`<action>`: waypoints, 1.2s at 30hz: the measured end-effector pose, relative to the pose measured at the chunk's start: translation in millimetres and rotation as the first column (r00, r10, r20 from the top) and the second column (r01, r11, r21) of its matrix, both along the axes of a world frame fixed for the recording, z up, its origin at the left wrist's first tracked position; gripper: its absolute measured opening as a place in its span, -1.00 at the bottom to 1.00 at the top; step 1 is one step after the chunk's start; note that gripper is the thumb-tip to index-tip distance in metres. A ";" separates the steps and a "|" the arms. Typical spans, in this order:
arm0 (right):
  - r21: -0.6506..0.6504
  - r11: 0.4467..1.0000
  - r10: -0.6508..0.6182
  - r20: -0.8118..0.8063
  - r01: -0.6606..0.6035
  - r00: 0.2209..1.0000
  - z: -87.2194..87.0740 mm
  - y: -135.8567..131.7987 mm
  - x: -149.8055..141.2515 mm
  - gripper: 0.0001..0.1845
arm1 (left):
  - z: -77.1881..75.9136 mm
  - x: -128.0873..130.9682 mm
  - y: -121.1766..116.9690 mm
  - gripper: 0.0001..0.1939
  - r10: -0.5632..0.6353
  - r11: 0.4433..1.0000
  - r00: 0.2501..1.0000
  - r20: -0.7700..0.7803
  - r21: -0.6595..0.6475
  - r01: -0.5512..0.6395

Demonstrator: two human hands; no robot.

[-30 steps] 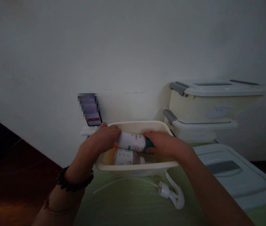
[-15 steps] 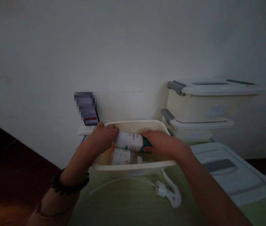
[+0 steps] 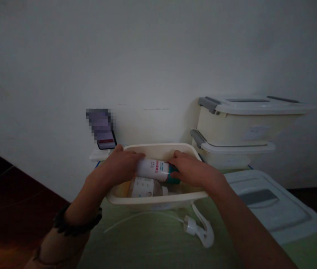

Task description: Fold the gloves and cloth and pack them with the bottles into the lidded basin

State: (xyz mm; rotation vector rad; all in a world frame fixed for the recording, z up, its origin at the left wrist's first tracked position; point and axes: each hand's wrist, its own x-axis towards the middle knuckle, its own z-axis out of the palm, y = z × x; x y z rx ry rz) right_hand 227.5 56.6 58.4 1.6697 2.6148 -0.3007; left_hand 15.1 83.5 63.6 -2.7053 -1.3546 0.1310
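A white plastic bin stands open on the green table. Inside it lies a white cylindrical bottle with a green end, on its side with red and teal print facing up. My left hand reaches over the bin's left side, its fingers closed around the bottle's white end. At the green end, my right hand grips with thumb and fingers. Nearer to me in the bin rests a clear bottle with a white label and white cap. Something orange-yellow shows beside it, partly hidden.
A white spray trigger head with a thin tube lies in front of the bin. A phone stands at the back left. Stacked lidded bins stand right, behind a loose lid. The wall rises behind.
The white and green bottle has turned slightly and sits a little lower in the bin. My right hand has shifted on its green end, with more of that end showing.
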 end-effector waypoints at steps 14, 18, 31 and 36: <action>-0.014 0.999 -0.050 0.027 0.050 0.998 5.6 -3.9 -2.6 -0.71 | 2.4 3.8 3.8 -0.61 -0.036 0.999 0.998 0.050 -0.035 0.037; -0.008 1.000 -0.027 0.021 0.028 0.999 5.2 -2.9 -2.4 -0.68 | 2.5 4.1 6.0 -0.64 -0.059 0.997 0.995 0.080 -0.049 0.063; -0.019 1.000 -0.004 0.017 0.004 1.000 4.5 0.6 -1.4 -0.69 | 3.8 4.7 9.1 -0.73 0.020 0.993 0.995 0.096 -0.115 -0.009; -0.010 1.000 -0.021 0.015 0.021 1.000 4.1 -1.3 -1.7 -0.70 | 2.3 4.6 9.0 -0.71 0.000 0.996 0.997 0.082 -0.088 0.007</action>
